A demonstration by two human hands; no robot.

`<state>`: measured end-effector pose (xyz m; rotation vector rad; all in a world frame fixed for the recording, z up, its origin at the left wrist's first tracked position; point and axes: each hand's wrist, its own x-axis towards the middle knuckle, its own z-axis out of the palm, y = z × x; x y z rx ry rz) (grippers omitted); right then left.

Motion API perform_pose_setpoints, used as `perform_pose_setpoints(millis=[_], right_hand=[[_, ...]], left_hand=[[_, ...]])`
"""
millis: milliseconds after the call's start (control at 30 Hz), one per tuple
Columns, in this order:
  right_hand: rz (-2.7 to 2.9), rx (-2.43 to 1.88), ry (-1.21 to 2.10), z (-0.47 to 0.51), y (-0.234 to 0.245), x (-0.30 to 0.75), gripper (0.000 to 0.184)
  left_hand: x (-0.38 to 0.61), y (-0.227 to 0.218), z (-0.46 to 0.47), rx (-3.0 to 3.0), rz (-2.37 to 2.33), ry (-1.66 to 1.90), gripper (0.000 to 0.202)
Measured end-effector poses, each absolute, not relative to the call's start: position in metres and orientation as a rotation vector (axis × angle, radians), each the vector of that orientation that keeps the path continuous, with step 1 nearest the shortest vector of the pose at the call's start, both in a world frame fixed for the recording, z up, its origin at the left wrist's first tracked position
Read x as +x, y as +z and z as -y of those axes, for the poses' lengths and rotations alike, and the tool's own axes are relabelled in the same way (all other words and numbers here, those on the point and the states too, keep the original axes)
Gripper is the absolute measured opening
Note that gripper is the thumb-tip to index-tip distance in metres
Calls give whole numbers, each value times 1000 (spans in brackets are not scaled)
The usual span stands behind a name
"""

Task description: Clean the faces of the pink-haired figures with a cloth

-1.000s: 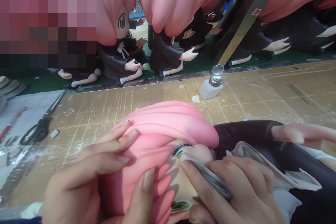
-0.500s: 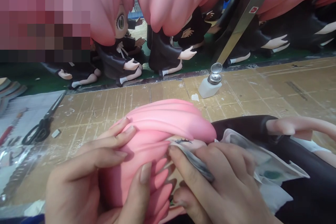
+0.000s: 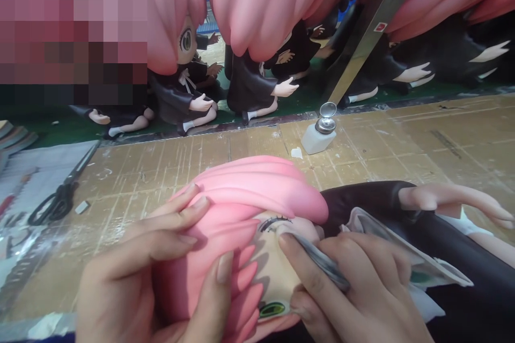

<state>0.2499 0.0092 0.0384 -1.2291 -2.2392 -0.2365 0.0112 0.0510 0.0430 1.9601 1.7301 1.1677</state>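
A large doll figure with pink hair [image 3: 249, 187] and a black dress [image 3: 362, 198] lies on its side in front of me. My left hand [image 3: 161, 262] rests on the hair, fingers and thumb spread around the head. In my right hand [image 3: 346, 284] is a stained white cloth [image 3: 402, 241], part of it stretched over the index fingertip. That fingertip presses the cloth on the figure's face [image 3: 277, 262], just beside the upper eye's lashes. The lower green eye [image 3: 272, 310] shows near my right thumb; the upper eye is partly covered by the cloth.
A white bottle [image 3: 317, 138] with its metal lid up stands on the taped cardboard surface [image 3: 193, 161]. Black scissors [image 3: 60, 198] and a small white block [image 3: 82, 207] lie at left. Several similar figures [image 3: 257, 80] kneel behind, beyond a slanted metal post [image 3: 366, 45].
My right hand has slid the cloth right, away from the hair fringe, uncovering more of the face and the lower green eye. My left hand stays on the hair.
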Motion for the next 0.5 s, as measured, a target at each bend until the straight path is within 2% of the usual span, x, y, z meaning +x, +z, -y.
perform_pose_setpoints(millis=[33, 133, 233, 500], right_hand=[[2232, -1226, -224, -10, 39, 249, 40], [2196, -1196, -181, -11, 41, 249, 42], [2231, -1192, -159, -9, 40, 252, 42], [2229, -1150, -140, -7, 36, 252, 44]], left_hand=[[18, 47, -49, 1911, -1753, 1212, 34], [42, 61, -39, 1865, -1759, 1430, 10], [55, 72, -30, 1802, -1733, 1488, 23], [46, 74, -28, 1831, -1741, 1414, 23]])
